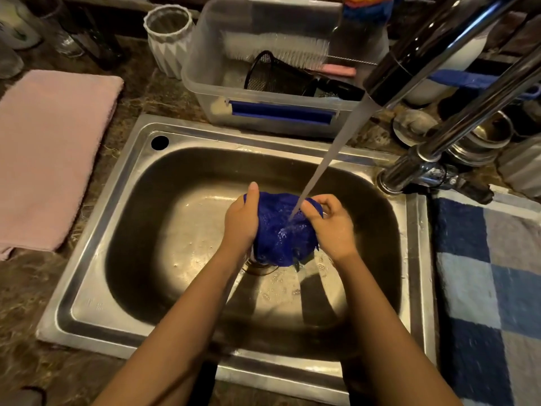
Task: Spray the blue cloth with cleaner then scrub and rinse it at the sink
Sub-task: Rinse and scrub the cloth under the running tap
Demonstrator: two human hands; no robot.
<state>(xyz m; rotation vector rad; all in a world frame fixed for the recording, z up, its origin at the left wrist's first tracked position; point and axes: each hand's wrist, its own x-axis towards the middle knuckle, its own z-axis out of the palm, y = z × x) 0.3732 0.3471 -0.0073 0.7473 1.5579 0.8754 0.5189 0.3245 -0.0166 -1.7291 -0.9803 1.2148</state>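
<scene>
Sink point(140, 200) basin: both hands, left point(240, 221) & right point(333, 227), grip blue cloth point(281, 238) mid-basin under tap stream point(330, 153); clear tub point(263, 112) holds mesh cup point(272, 73).

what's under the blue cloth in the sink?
The cloth, held by the left hand and right hand, hangs over the drain; only the drain's left rim and wet sink floor show. The rest of the drain is covered.

Pink towel point(49, 159) left; checkered mat point(491, 273) right.
</scene>
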